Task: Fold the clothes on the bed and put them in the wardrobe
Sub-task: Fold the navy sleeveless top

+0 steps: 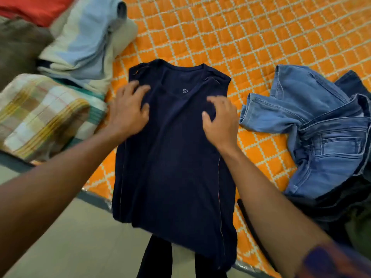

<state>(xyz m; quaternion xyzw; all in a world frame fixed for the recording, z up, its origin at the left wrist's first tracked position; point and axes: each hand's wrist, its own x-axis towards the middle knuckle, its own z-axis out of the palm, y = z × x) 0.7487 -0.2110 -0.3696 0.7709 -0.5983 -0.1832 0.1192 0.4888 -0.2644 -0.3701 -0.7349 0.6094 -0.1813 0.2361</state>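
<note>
A navy T-shirt [176, 157] lies flat on the orange quilted bed [251, 47], its sleeves folded in and its hem hanging over the bed's near edge. My left hand [128, 111] presses on the shirt's left shoulder area with spread fingers. On the right side of the chest, my right hand [218, 117] rests with fingers bent and the thumb apart. Neither hand clearly pinches the cloth. Crumpled light blue jeans [313, 133] lie to the right of the shirt.
Folded checked cloth [40, 115] and a pale blue and cream garment [86, 47] are stacked at the left. Behind them lie brown and red fabric [30, 9]. Dark clothes [357, 207] sit under the jeans at the right. A beige floor [70, 247] lies below the bed edge.
</note>
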